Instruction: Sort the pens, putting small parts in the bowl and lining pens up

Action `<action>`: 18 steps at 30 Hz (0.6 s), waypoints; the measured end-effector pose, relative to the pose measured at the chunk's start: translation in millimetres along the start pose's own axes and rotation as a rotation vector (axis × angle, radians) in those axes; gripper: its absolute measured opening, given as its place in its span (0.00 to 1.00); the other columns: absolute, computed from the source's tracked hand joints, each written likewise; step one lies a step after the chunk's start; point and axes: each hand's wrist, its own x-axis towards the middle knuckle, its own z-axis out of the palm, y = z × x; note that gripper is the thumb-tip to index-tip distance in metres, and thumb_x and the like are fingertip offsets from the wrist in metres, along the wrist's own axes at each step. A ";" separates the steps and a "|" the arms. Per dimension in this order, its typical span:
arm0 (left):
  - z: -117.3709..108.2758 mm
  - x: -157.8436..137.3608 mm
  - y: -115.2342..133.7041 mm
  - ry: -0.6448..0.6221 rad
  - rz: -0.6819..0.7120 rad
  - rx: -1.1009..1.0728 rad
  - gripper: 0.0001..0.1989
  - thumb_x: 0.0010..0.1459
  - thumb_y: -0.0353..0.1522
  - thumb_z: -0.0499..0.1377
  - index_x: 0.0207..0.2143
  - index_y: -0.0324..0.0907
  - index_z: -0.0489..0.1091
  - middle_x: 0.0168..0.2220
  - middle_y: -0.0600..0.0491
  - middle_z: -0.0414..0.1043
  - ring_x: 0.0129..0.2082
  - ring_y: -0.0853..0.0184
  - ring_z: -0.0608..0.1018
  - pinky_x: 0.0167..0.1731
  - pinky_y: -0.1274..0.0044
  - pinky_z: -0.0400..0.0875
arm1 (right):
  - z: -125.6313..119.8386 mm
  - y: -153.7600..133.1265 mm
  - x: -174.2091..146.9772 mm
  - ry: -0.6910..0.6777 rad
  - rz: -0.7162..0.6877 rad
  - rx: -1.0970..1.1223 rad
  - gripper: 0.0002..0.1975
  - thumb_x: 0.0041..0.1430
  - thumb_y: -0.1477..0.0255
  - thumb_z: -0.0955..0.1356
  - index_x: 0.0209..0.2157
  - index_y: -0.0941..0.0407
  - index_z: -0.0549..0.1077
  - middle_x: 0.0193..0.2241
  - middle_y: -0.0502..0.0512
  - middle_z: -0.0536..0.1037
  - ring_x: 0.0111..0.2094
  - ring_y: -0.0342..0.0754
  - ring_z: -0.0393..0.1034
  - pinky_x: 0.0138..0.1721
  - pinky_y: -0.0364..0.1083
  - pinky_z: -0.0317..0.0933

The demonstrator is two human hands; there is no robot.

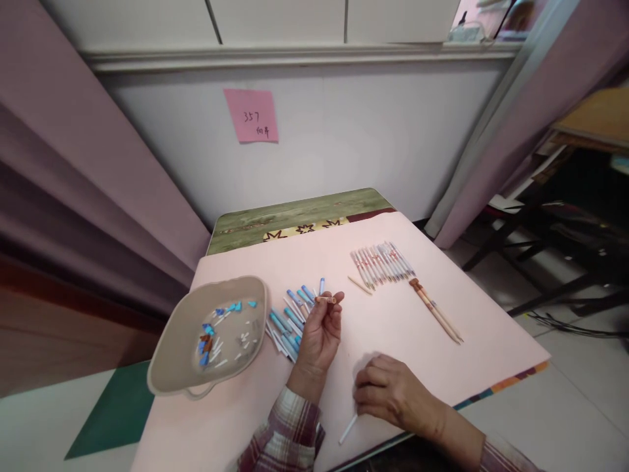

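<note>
My left hand (318,337) is raised over the middle of the table, its thumb and fingers pinching a tan pen barrel (326,299) whose round end points right. Beneath and to the left of it lies a loose pile of blue and white pen parts (285,321). Near the table's front edge, my right hand (393,393) rests low with curled fingers. A thin white tube (348,430) sticks out from under those fingertips toward the front; its upper end is hidden by them.
A beige basin (170,347) on the left holds small blue, brown and white pieces. At the back right lies a row of assembled pens (382,264), with a thin tan stick (360,285) beside it. Two brown-topped pens (436,311) lie nearer. A pink note (251,116) hangs on the wall.
</note>
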 end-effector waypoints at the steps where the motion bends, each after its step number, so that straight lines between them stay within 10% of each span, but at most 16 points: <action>1: 0.1 -0.2 -0.9 -0.002 0.009 0.014 0.06 0.62 0.25 0.55 0.37 0.35 0.73 0.37 0.46 0.78 0.27 0.75 0.80 0.28 0.87 0.76 | -0.8 -1.3 -1.9 -0.007 -0.026 -0.008 0.07 0.65 0.66 0.65 0.36 0.51 0.75 0.34 0.50 0.77 0.36 0.45 0.68 0.40 0.46 0.60; 9: 2.6 1.3 -5.3 -0.041 0.126 0.145 0.07 0.52 0.29 0.66 0.34 0.37 0.72 0.31 0.51 0.77 0.25 0.74 0.78 0.24 0.87 0.74 | 0.6 -11.2 -14.2 0.031 -0.013 -0.097 0.07 0.65 0.74 0.62 0.38 0.56 0.71 0.33 0.55 0.77 0.34 0.47 0.70 0.39 0.47 0.63; 18: 8.4 -1.6 -11.0 -0.036 0.141 0.252 0.12 0.47 0.30 0.69 0.34 0.37 0.72 0.30 0.52 0.77 0.23 0.74 0.77 0.23 0.85 0.74 | -47.7 4.9 31.5 0.531 0.507 -0.086 0.06 0.62 0.70 0.63 0.33 0.54 0.70 0.21 0.48 0.71 0.21 0.41 0.65 0.25 0.40 0.58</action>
